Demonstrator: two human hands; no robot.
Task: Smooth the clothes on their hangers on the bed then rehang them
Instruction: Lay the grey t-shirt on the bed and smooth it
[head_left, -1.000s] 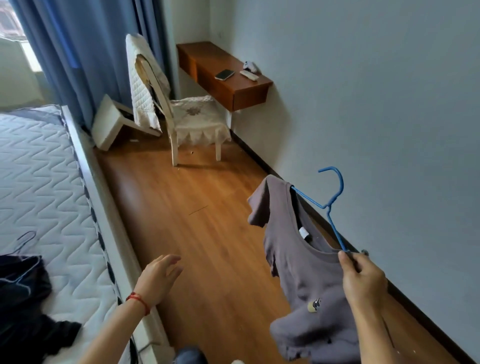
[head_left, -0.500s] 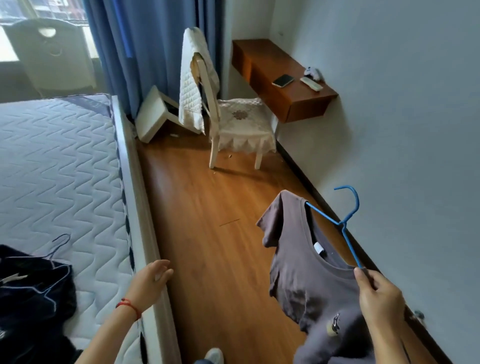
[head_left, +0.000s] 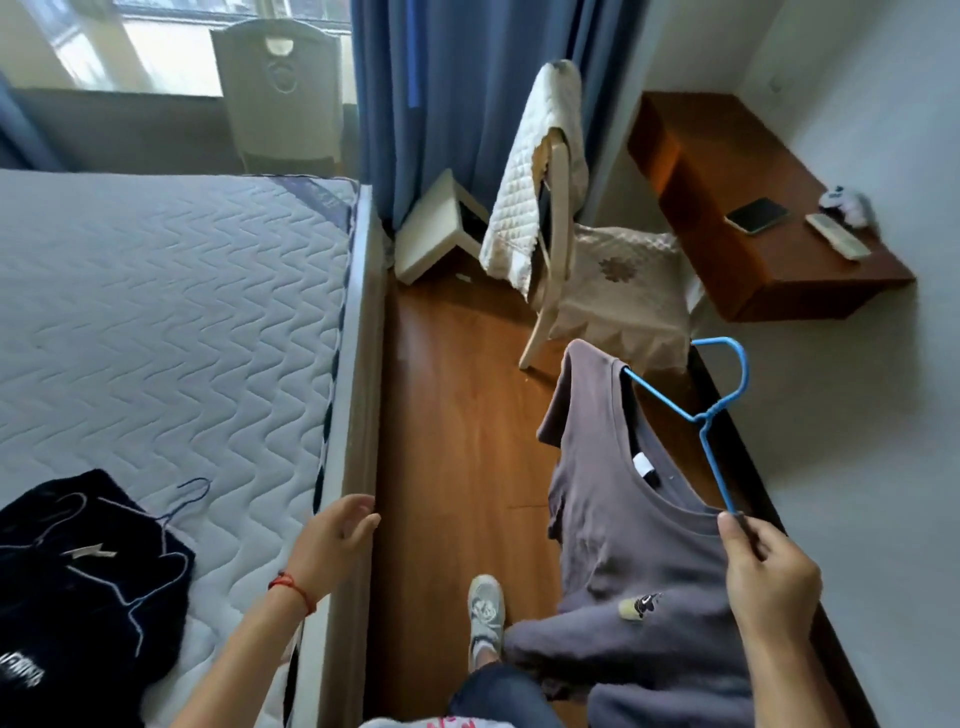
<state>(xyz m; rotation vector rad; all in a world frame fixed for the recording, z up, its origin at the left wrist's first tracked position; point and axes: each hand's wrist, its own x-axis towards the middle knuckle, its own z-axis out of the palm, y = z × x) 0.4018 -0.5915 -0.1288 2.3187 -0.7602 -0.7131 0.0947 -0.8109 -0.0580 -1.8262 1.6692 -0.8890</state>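
While the right hand (head_left: 769, 577) pinches the lower arm of a thin blue wire hanger (head_left: 711, 415) between thumb and curled fingers, a soft grey t-shirt (head_left: 623, 519) hangs off it over the floor, well clear of the bed. The shirt is limp, matte knit stuff with a round neckline, a white tag inside the collar and a small yellow-and-black patch on the chest. Only one shoulder looks properly on the hanger; the rest slumps and bunches toward the person's knee. The hanger's long axis runs diagonally from the hand up and away toward the chair, with the hook curling at the far right, pointing at the wall.

The left hand (head_left: 337, 535) hovers at the bed's side rail (head_left: 363, 364), fingers loosely curled and close together, holding nothing; can't tell if it's actually touching the rail. There's a red string bracelet (head_left: 293, 592) on that wrist.

The mattress (head_left: 156, 312) is bare, quilted in a zigzag pattern, pale grey, with lots of open flat surface. At its near left corner sits a heap of dark navy clothes (head_left: 78, 571) with wire hangers sticking through them, one hook poking out toward the middle of the mattress.

The walkway is a narrow strip of glossy wood floor (head_left: 457, 415) between the rail and the wall. A grey sneaker (head_left: 485, 613) stands on it. Further along, a cream chair (head_left: 582, 270) draped with a quilted cover partly blocks the strip, and a wooden wall shelf (head_left: 753, 218) holds a phone (head_left: 757, 214) and a remote (head_left: 837, 236).
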